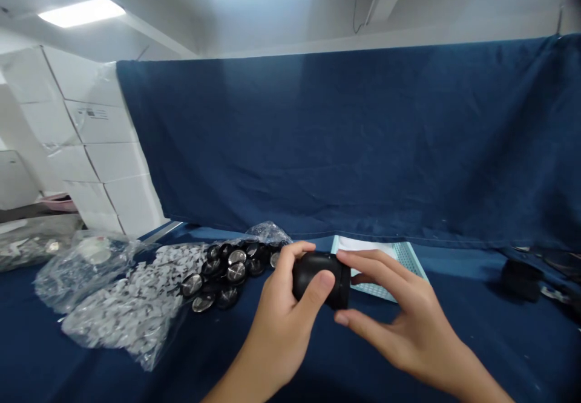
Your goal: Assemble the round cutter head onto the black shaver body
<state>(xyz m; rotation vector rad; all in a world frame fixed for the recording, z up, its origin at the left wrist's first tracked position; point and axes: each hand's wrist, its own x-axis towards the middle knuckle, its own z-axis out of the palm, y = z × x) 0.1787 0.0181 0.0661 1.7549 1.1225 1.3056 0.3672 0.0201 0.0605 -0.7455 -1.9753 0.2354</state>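
A black, rounded, cup-like part is held up over the blue table, its wider rim facing right. My left hand is closed around its rounded end, with the thumb lying across the front. From the other side, my right hand grips the rim between thumb and fingertips. What the part has inside is hidden from me. Left of my hands lies a pile of black round pieces with shiny silver faces. Behind my right hand sits a light teal basket with something white in it.
A clear plastic bag of small white and grey pieces lies open on the left, beside another clear bag. White boxes are stacked behind. A blue cloth hangs along the back. A dark object lies at the right.
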